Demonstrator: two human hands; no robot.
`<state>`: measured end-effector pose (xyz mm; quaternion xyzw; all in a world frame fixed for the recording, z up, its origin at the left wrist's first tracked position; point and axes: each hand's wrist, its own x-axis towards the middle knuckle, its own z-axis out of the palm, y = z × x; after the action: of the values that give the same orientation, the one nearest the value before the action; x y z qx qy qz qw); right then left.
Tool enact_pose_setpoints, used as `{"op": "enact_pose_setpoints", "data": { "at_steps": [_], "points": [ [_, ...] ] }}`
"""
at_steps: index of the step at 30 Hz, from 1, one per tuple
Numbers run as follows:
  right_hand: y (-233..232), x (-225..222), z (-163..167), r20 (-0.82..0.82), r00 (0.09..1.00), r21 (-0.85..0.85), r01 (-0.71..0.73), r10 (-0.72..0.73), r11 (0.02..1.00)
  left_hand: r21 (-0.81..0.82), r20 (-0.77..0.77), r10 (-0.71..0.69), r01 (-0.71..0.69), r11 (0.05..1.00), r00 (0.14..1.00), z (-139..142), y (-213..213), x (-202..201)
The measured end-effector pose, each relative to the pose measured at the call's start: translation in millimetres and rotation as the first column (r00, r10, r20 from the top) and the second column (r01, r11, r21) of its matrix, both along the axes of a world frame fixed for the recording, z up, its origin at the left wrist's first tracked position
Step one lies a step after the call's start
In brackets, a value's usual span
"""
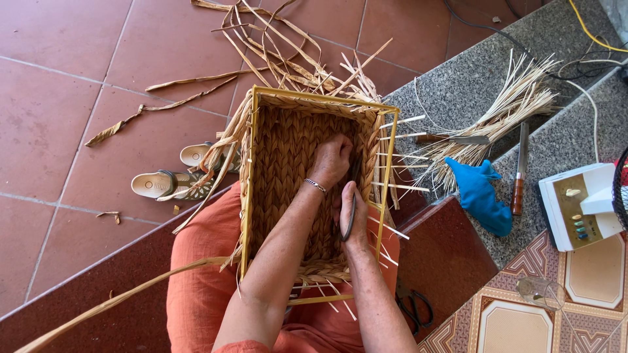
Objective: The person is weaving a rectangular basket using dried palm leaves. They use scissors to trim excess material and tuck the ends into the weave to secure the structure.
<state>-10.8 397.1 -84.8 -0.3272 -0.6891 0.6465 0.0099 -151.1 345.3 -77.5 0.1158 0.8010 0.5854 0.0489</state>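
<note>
The fingers of the left hand (331,160) are curled and pressed against the plaited inner wall of the tall rectangular basket of woven brown fibre on a yellow wire frame (307,189); whether a strand is pinched between them cannot be told. The fingers of the right hand (354,216) are closed around a slim dark curved tool (350,219), held close to the same wall. The basket is held upright on the lap, over the orange-red clothing (203,274), with its mouth turned toward the camera.

The basket is judged light and fairly stiff where the wire frame runs, but springy and rough in the weave. It is best gripped at the yellow rim or corner rods, since the loose pale stakes (399,137) sticking out of the side look brittle and easily snapped.

Beyond the basket, a bundle of pale reed splints (504,111), a wooden-handled knife (520,170) and a blue cloth (481,193) lie on grey speckled stone steps (458,85). Dark scissors (413,307) lie by the right forearm. Dried fibre strips (196,88) and a pair of pale sandals (170,180) are scattered on the red-tiled floor (59,98).
</note>
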Motion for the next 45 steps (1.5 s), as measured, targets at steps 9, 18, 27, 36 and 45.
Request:
{"op": "enact_pose_setpoints", "data": {
  "at_steps": [9,18,27,36,45],
  "points": [
    [6.4,3.3,5.7,-0.039,0.998,0.122,-0.037,0.042,0.992,0.175,-0.059,-0.004,0.014,0.985,0.998,7.3,11.2,-1.4],
    [8.5,-23.5,27.8,0.044,0.999,-0.073,0.008,-0.005,0.997,0.086,-0.017,0.039,-0.037,0.996,0.999,-7.6,18.6,-10.0],
    [18.0,-41.5,9.7,-0.051,0.998,0.126,0.033,-0.027,0.992,0.059,-0.040,0.035,-0.033,0.998,0.999,-6.0,17.8,-10.6],
    [19.7,-32.8,-9.4,-0.054,0.997,0.421,-0.027,0.055,0.907,0.033,-0.014,-0.002,0.003,0.999,1.000,-2.0,20.6,-9.7],
    [26.5,-36.7,-17.4,-0.053,0.997,0.403,-0.037,0.064,0.915,-0.033,-0.017,0.008,-0.009,0.999,1.000,-5.0,18.9,-16.7]
  ]
}}
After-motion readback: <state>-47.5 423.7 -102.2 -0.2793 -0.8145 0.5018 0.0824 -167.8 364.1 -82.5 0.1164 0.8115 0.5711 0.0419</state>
